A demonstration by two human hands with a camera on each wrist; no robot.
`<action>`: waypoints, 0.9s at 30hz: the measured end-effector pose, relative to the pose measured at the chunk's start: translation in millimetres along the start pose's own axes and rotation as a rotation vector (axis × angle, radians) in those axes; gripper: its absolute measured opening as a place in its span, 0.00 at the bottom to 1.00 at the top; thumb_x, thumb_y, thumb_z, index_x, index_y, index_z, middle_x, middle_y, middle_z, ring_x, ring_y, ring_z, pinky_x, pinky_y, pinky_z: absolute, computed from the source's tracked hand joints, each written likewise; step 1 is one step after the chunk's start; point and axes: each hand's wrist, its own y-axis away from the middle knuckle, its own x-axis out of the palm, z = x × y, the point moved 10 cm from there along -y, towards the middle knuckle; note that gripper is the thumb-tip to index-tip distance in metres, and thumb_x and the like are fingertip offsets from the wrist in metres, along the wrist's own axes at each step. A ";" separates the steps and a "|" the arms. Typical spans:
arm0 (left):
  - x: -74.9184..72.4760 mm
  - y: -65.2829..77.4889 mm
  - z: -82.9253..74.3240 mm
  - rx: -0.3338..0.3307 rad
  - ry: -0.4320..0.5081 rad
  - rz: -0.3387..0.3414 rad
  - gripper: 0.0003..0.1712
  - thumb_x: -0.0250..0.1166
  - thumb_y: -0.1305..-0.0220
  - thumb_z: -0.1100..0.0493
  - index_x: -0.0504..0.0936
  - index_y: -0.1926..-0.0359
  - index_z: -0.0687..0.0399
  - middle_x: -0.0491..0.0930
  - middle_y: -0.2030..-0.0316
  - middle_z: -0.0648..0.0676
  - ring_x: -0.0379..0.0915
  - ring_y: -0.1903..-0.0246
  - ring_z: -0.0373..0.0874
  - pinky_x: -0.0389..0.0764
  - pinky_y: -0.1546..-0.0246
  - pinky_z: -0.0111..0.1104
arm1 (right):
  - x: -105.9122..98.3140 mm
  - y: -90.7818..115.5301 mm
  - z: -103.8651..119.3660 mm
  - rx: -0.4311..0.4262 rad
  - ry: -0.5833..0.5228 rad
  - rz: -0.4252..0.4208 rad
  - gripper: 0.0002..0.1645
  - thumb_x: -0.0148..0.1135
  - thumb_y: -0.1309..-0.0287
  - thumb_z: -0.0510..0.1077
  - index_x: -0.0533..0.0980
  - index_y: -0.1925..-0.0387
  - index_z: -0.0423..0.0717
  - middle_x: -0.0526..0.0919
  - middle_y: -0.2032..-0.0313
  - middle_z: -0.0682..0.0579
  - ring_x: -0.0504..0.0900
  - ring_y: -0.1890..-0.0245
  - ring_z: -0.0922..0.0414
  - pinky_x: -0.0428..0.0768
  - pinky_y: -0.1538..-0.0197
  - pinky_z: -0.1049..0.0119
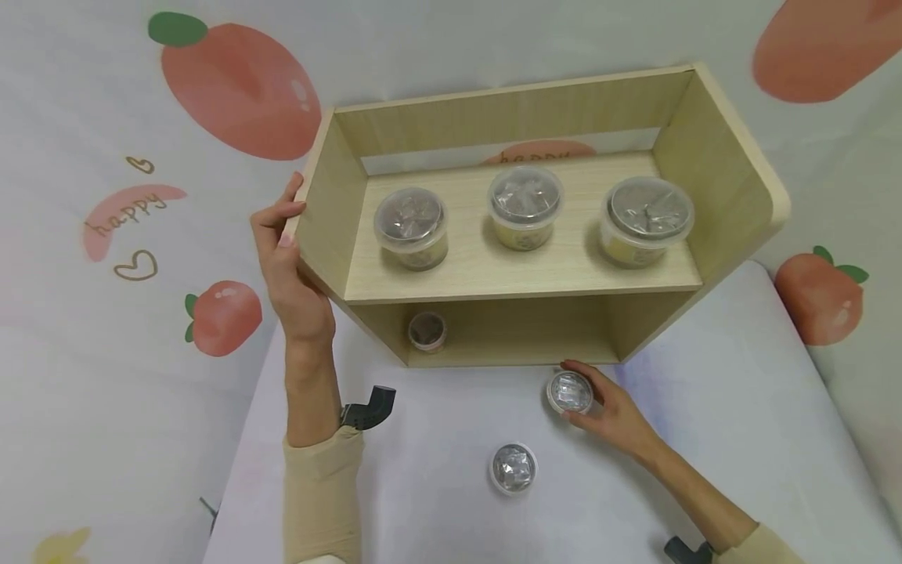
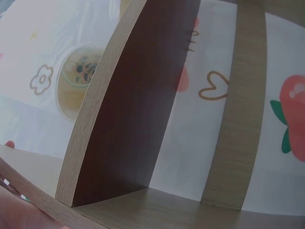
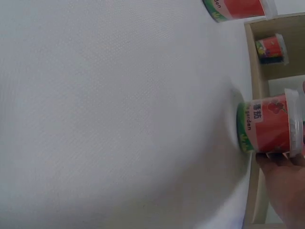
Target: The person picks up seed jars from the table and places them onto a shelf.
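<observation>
My left hand [image 1: 296, 290] grips the left side panel of a two-level wooden shelf [image 1: 465, 274], its fingers on the outer face and edge. In the left wrist view, part of that hand shows at the lower left, under the panel. My right hand [image 1: 620, 419] holds a small lidded plastic tub [image 1: 570, 392] between thumb and fingers, just in front of the lower level's right part. The right wrist view shows its red and green label with tomato pictures. A similar tub [image 1: 514, 468] stands on the table nearer to me.
Three lidded tubs stand on the upper level: left [image 1: 411, 227], middle [image 1: 525, 207] and right [image 1: 644, 222]. A smaller cup [image 1: 427, 331] sits at the lower level's left end. The shelf stands on a white-covered table [image 1: 437, 501] before a fruit-printed cloth [image 1: 232, 211].
</observation>
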 end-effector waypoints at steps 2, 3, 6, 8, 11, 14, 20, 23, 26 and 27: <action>0.4 0.1 2.2 -0.007 0.007 0.003 0.20 0.40 0.41 0.58 0.74 0.54 0.57 0.68 0.35 0.61 0.62 0.33 0.57 0.70 0.43 0.40 | 0.4 1.8 -8.1 0.002 0.007 -0.001 0.50 0.76 0.54 0.31 0.64 0.30 0.41 0.72 0.34 0.39 0.67 0.34 0.66 0.64 0.37 0.81; 0.5 0.1 2.8 -0.007 0.007 0.005 0.20 0.40 0.41 0.58 0.74 0.54 0.57 0.68 0.35 0.62 0.62 0.33 0.57 0.69 0.42 0.40 | 0.5 2.3 -10.4 0.002 0.008 -0.001 0.50 0.77 0.54 0.32 0.64 0.30 0.42 0.72 0.34 0.41 0.66 0.34 0.67 0.63 0.37 0.81; 1.0 -0.3 2.1 -0.001 -0.003 0.011 0.20 0.40 0.41 0.58 0.74 0.54 0.57 0.69 0.35 0.62 0.62 0.33 0.56 0.68 0.41 0.41 | 1.5 3.2 -13.8 -0.008 0.011 -0.003 0.50 0.77 0.54 0.33 0.63 0.29 0.43 0.72 0.34 0.41 0.66 0.34 0.68 0.64 0.38 0.81; 1.4 -0.5 0.8 0.003 -0.009 0.013 0.20 0.40 0.41 0.58 0.74 0.54 0.57 0.69 0.35 0.62 0.62 0.33 0.56 0.67 0.40 0.41 | 2.6 3.5 -15.0 -0.017 0.017 -0.006 0.51 0.77 0.54 0.33 0.63 0.29 0.41 0.72 0.35 0.39 0.66 0.34 0.69 0.64 0.38 0.81; 2.2 -0.3 -2.0 0.006 -0.013 0.005 0.20 0.40 0.42 0.58 0.75 0.55 0.57 0.69 0.36 0.62 0.62 0.33 0.56 0.67 0.40 0.40 | 4.1 3.3 -9.4 -0.018 0.026 -0.016 0.51 0.76 0.56 0.30 0.62 0.30 0.36 0.72 0.36 0.35 0.66 0.35 0.70 0.64 0.39 0.82; 3.2 0.1 -4.2 0.001 -0.008 -0.005 0.20 0.40 0.42 0.58 0.75 0.55 0.57 0.69 0.36 0.62 0.62 0.33 0.56 0.68 0.41 0.40 | 4.8 2.8 -0.4 -0.017 0.027 -0.028 0.51 0.75 0.57 0.27 0.62 0.30 0.33 0.72 0.37 0.31 0.66 0.36 0.73 0.63 0.39 0.83; 4.4 0.6 -5.4 -0.013 -0.001 -0.015 0.20 0.40 0.42 0.59 0.75 0.55 0.57 0.70 0.36 0.61 0.63 0.34 0.56 0.69 0.42 0.40 | 7.9 5.1 -15.2 0.011 0.012 -0.027 0.55 0.76 0.55 0.29 0.58 0.27 0.35 0.71 0.35 0.35 0.64 0.35 0.75 0.60 0.37 0.84; 3.6 0.9 -5.4 -0.010 -0.001 -0.017 0.20 0.40 0.43 0.59 0.75 0.56 0.58 0.70 0.36 0.61 0.63 0.33 0.55 0.68 0.41 0.40 | 9.6 5.6 -23.4 0.026 0.005 -0.012 0.55 0.76 0.53 0.33 0.58 0.26 0.39 0.71 0.33 0.39 0.63 0.34 0.75 0.59 0.37 0.84; 3.5 0.9 -5.3 -0.008 0.002 -0.013 0.20 0.40 0.42 0.59 0.75 0.56 0.58 0.70 0.36 0.61 0.63 0.33 0.55 0.68 0.41 0.40 | 10.1 5.6 -27.3 0.049 0.012 -0.011 0.53 0.78 0.53 0.37 0.60 0.27 0.44 0.71 0.33 0.42 0.65 0.34 0.72 0.60 0.37 0.84; 3.6 0.7 -5.5 -0.006 0.001 -0.011 0.20 0.40 0.42 0.59 0.75 0.56 0.58 0.70 0.36 0.62 0.63 0.33 0.55 0.68 0.41 0.40 | 10.0 5.5 -27.9 0.059 0.019 -0.014 0.52 0.78 0.53 0.38 0.62 0.27 0.45 0.72 0.33 0.42 0.66 0.34 0.69 0.61 0.37 0.83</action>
